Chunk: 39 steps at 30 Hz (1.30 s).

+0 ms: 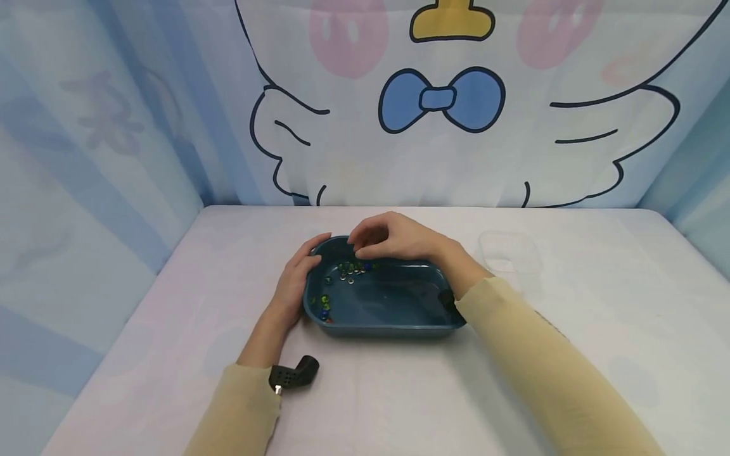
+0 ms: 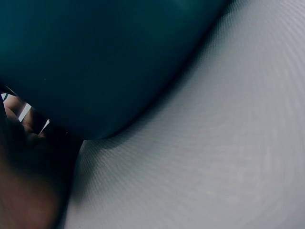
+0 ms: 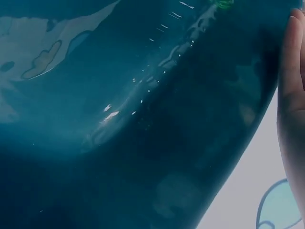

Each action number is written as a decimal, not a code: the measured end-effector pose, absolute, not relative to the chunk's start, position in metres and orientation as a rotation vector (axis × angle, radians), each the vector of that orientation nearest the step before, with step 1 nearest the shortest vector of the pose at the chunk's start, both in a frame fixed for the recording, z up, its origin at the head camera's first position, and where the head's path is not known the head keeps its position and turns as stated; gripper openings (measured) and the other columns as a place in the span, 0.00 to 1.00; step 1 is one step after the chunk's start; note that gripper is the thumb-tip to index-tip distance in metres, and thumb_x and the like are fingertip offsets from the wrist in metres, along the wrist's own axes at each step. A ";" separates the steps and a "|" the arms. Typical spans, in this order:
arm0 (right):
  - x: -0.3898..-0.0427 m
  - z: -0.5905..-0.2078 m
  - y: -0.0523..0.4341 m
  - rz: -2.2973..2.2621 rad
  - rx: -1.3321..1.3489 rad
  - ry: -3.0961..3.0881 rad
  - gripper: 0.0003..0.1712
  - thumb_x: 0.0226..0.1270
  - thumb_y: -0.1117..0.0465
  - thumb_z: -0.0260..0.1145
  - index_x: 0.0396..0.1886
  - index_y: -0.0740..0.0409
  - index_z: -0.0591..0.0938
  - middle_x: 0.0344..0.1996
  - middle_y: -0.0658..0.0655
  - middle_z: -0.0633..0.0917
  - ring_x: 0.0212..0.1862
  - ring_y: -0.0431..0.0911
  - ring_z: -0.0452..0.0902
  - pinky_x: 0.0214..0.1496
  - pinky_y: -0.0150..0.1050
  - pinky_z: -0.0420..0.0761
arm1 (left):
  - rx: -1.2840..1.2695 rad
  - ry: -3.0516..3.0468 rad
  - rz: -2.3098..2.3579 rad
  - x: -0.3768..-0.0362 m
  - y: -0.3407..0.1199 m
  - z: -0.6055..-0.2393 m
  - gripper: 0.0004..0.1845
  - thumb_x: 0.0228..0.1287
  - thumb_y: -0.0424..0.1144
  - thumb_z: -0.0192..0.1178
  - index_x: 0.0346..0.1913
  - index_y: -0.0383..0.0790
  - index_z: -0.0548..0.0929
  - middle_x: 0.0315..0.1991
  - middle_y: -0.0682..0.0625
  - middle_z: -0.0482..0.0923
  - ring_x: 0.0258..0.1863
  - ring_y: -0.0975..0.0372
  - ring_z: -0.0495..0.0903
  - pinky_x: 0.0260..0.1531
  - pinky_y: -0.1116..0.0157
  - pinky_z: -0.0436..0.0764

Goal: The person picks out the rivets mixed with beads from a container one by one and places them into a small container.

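Note:
A dark blue oblong basin sits on the table with several small glass marbles in it. Most gather toward its far left side; a few green and blue ones lie along the left end. My left hand grips that left end, thumb at the rim and fingers along the outside. Over the far left rim, my right hand has its fingers bent downward, with a gap between thumb and fingertips and nothing visible there. In the right wrist view its fingers run beside the basin wall, near a green marble.
A clear plastic container stands on the table behind and right of the basin. A pale cloth covers the table. A cartoon-printed curtain hangs at the back edge. A black wrist camera sits at the left cuff.

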State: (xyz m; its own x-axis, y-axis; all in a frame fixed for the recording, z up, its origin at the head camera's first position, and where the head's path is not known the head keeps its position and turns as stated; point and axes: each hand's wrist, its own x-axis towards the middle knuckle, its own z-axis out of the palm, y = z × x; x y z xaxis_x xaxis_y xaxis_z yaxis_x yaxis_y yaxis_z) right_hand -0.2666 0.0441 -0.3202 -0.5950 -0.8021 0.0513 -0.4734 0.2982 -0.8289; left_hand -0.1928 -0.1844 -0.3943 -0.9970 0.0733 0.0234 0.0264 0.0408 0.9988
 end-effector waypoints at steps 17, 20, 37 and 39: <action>-0.263 -0.330 0.031 -0.927 -1.207 2.210 0.17 0.70 0.65 0.66 0.56 0.66 0.83 0.48 0.56 0.86 0.50 0.45 0.82 0.54 0.38 0.79 | 0.108 2.223 2.153 -0.191 -0.185 -0.393 0.27 0.76 0.37 0.39 0.75 0.48 0.68 0.75 0.52 0.62 0.73 0.59 0.58 0.72 0.56 0.54; -0.263 -0.331 0.029 -0.889 -1.204 2.194 0.17 0.70 0.66 0.66 0.56 0.66 0.83 0.50 0.57 0.86 0.52 0.45 0.82 0.55 0.38 0.79 | 0.103 2.222 2.157 -0.191 -0.185 -0.392 0.27 0.76 0.38 0.39 0.75 0.49 0.68 0.74 0.52 0.62 0.73 0.59 0.58 0.72 0.56 0.55; -0.265 -0.334 0.023 -0.627 -1.259 2.170 0.17 0.71 0.64 0.66 0.57 0.60 0.84 0.53 0.52 0.85 0.54 0.41 0.80 0.58 0.37 0.76 | 0.122 2.194 2.180 -0.190 -0.185 -0.392 0.26 0.77 0.37 0.38 0.75 0.48 0.68 0.74 0.51 0.63 0.72 0.60 0.60 0.71 0.57 0.58; -0.265 -0.334 0.023 -0.611 -1.243 2.177 0.16 0.70 0.64 0.66 0.56 0.59 0.85 0.52 0.50 0.85 0.52 0.40 0.80 0.58 0.37 0.76 | 0.120 2.206 2.173 -0.190 -0.185 -0.392 0.26 0.77 0.38 0.38 0.75 0.49 0.68 0.74 0.51 0.63 0.72 0.60 0.59 0.71 0.57 0.57</action>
